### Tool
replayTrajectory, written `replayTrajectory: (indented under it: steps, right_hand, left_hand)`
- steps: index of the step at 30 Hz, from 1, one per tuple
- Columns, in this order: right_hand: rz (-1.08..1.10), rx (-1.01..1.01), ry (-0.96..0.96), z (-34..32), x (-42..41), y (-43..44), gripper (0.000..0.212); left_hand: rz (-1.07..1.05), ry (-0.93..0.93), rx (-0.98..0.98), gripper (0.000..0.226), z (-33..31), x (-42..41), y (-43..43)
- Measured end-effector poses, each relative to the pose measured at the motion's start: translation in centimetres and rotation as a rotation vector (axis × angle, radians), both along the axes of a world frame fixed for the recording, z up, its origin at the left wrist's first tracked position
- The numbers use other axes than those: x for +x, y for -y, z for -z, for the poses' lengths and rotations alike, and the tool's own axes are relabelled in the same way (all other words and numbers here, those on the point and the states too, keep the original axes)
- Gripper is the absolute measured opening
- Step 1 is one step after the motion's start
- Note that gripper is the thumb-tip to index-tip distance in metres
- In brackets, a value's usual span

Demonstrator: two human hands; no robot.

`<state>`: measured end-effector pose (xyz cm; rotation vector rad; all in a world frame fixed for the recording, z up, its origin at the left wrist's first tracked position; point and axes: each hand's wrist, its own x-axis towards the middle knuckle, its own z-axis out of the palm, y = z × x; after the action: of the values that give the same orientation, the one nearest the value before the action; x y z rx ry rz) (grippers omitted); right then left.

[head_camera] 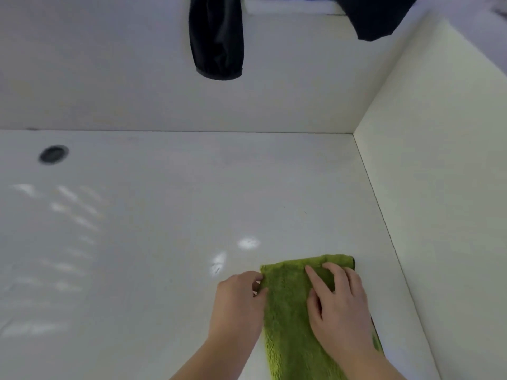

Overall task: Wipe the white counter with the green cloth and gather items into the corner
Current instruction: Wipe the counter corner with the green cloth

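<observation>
Item: green cloth (290, 311), a folded strip with its long axis running 12 to 6 o'clock, lying on the white surface (164, 215) near the side wall (439, 187) at 3 o'clock. We log the right hand (337, 305) flat on top, fingers spread and pressing. The left hand (237, 303), at the cloth's 9 o'clock, pinches its edge with curled fingers. The back corner (353, 133) lies toward 1 o'clock. We find no legible brand or writing.

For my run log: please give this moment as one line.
left hand: pinches green cloth edge | right hand: flat on green cloth | white counter: green cloth near right wall
</observation>
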<state>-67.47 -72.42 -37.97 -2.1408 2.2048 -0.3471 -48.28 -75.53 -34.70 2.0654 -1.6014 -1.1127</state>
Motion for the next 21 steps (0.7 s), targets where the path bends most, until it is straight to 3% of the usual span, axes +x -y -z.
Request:
replayTrajectory:
  steps: [5, 12, 21]
  right_hand:
    - [-0.129, 0.117, 0.031, -0.6, 7.9, 3.6, 0.047]
    - [-0.339, 0.148, 0.073, 0.1, 19.3, 7.0, 0.053]
    - [-0.326, 0.173, 0.038, 0.9, 21.1, 7.9, 0.05]
  left_hand:
    - [-0.185, 0.095, -0.044, 0.014, -0.5, 7.2, 2.1]
    - [-0.329, 0.351, -0.122, 0.019, -0.5, 17.7, 5.9]
    - [-0.394, 0.27, -0.17, 0.043, 1.4, 17.7, 4.9]
